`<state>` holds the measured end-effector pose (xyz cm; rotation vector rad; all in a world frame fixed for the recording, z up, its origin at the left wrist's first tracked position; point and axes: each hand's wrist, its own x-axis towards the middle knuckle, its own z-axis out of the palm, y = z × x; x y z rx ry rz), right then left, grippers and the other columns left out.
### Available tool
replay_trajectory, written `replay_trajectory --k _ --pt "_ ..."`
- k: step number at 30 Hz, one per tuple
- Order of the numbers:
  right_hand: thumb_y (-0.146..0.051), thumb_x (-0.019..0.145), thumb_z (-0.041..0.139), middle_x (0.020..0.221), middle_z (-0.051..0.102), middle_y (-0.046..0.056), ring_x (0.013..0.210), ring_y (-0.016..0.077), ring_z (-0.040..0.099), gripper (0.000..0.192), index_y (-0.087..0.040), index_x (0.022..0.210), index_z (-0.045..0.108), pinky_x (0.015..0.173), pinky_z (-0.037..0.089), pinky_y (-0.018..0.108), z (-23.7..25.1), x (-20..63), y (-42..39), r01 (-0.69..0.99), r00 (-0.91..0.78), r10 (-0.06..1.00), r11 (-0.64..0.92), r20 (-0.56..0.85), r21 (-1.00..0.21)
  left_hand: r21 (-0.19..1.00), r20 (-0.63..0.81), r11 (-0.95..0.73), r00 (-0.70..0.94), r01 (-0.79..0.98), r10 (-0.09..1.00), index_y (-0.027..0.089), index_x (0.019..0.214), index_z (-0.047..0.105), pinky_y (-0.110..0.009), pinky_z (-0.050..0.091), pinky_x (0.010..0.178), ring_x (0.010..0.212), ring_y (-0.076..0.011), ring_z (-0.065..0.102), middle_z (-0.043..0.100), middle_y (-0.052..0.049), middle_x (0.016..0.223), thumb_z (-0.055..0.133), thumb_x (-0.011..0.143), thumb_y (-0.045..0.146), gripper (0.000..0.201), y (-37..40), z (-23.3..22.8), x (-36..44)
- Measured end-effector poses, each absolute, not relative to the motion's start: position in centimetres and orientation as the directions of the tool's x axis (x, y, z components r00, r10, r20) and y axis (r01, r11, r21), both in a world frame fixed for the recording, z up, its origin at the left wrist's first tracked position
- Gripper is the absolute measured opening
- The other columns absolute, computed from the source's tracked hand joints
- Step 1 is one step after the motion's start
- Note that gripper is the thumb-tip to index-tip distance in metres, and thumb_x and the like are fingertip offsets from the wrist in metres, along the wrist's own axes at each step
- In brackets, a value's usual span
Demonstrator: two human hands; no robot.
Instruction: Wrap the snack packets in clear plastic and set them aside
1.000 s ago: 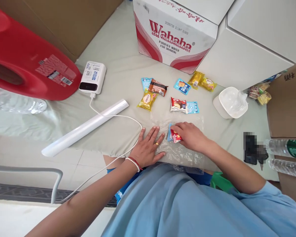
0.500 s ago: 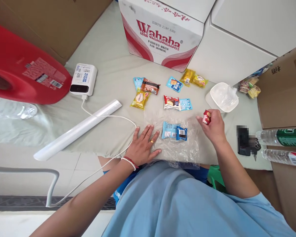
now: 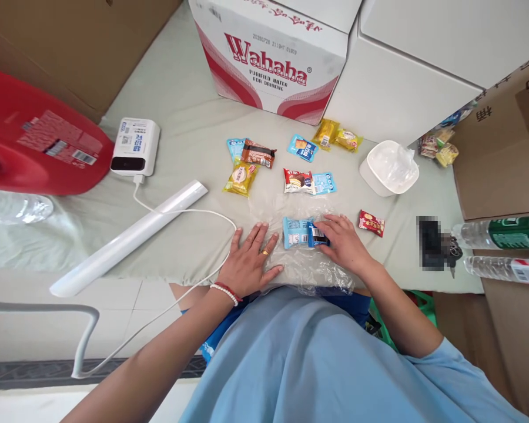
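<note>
My left hand (image 3: 250, 258) lies flat with fingers spread on the left edge of a clear plastic bag (image 3: 308, 270), holding nothing. My right hand (image 3: 341, 244) has its thumb and fingertips around the right end of a small dark blue snack packet (image 3: 316, 236). That packet overlaps a light blue snack packet (image 3: 294, 232), and both lie on the bag. To the right of my right hand a small red snack packet (image 3: 371, 223) rests on the cloth.
Beyond the bag are several wrapped snacks, including a yellow one (image 3: 240, 178) and a red-and-white one (image 3: 298, 181). A white tub (image 3: 381, 182) stands at right. A white cable (image 3: 203, 210) loops beside my left hand. The Wahaha carton (image 3: 268, 70) stands behind.
My right hand has let go of the red snack packet, which now lies on the cloth, and has moved left to the dark blue packet. My left hand stays on the bag. The view has shifted slightly.
</note>
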<state>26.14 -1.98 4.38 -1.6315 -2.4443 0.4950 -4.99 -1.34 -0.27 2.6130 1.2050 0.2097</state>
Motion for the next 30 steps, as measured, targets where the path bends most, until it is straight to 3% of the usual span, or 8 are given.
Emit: replay_trajectory --k 5,9,12,15,19,25,30 --pt "-0.036 0.096 0.065 0.135 0.065 0.016 0.133 0.0342 0.054 0.052 -0.022 0.145 0.057 0.109 0.047 0.057 6.1 27.8 -1.5 0.819 -0.316 0.940 0.337 0.126 -0.465 0.288 0.015 -0.628 0.652 0.723 0.758 0.019 0.161 0.040 -0.065 0.005 0.128 0.159 -0.0372 0.025 0.026 -0.022 0.171 0.051 0.097 0.063 0.078 -1.3 -0.2 -5.0" --pt "-0.033 0.096 0.064 0.135 0.063 0.013 0.135 0.0325 0.052 0.052 -0.025 0.146 0.055 0.112 0.045 0.054 7.9 26.3 -0.3 0.747 -0.411 0.901 0.421 0.140 -0.515 0.281 0.012 -0.627 0.651 0.726 0.759 0.018 0.160 0.041 -0.065 0.005 0.128 0.159 -0.0376 0.026 0.027 -0.023 0.170 0.051 0.097 0.063 0.078 -1.3 -0.2 -5.1" --pt "-0.028 0.095 0.065 0.138 0.061 0.014 0.137 0.0327 0.049 0.053 -0.023 0.146 0.056 0.115 0.041 0.054 7.1 23.6 0.8 0.755 -0.528 0.849 0.474 0.007 -0.453 0.284 0.020 -0.626 0.648 0.726 0.761 0.018 0.160 0.041 -0.064 0.006 0.128 0.159 -0.0375 0.027 0.027 -0.023 0.170 0.052 0.097 0.062 0.077 -1.3 -0.2 -5.0" --pt "-0.029 0.094 0.068 0.149 0.054 0.019 0.142 0.0363 0.044 0.061 -0.018 0.151 0.051 0.121 0.032 0.060 5.4 21.6 1.5 0.820 -0.545 0.828 0.492 -0.136 -0.293 0.278 0.021 -0.630 0.651 0.725 0.759 0.018 0.160 0.041 -0.064 0.006 0.128 0.159 -0.0364 0.026 0.026 -0.022 0.171 0.050 0.098 0.063 0.077 -1.4 -0.2 -4.9" --pt "-0.030 0.096 0.066 0.144 0.057 0.020 0.142 0.0359 0.044 0.061 -0.016 0.154 0.048 0.125 0.022 0.063 4.6 21.2 1.5 0.836 -0.544 0.826 0.522 -0.145 -0.169 0.278 0.020 -0.630 0.651 0.726 0.759 0.018 0.160 0.040 -0.065 0.006 0.128 0.160 -0.0366 0.025 0.025 -0.023 0.171 0.050 0.098 0.063 0.078 -1.4 -0.1 -4.9" --pt "-0.033 0.098 0.063 0.139 0.058 0.018 0.141 0.0332 0.046 0.062 -0.021 0.156 0.044 0.126 0.023 0.060 5.0 22.2 -0.1 0.833 -0.526 0.850 0.510 -0.023 -0.212 0.297 0.024 -0.627 0.651 0.720 0.759 0.019 0.160 0.039 -0.066 0.008 0.127 0.159 -0.0372 0.026 0.025 -0.023 0.171 0.052 0.097 0.062 0.078 -1.4 -0.1 -4.9" --pt "-0.036 0.098 0.064 0.142 0.057 0.020 0.139 0.0356 0.048 0.064 -0.021 0.156 0.044 0.123 0.025 0.065 3.4 21.2 -1.6 0.878 -0.451 0.890 0.430 -0.066 -0.212 0.300 0.038 -0.631 0.652 0.716 0.758 0.018 0.161 0.038 -0.065 0.007 0.127 0.160 -0.0366 0.025 0.025 -0.023 0.171 0.052 0.098 0.061 0.077 -1.3 -0.4 -5.1"
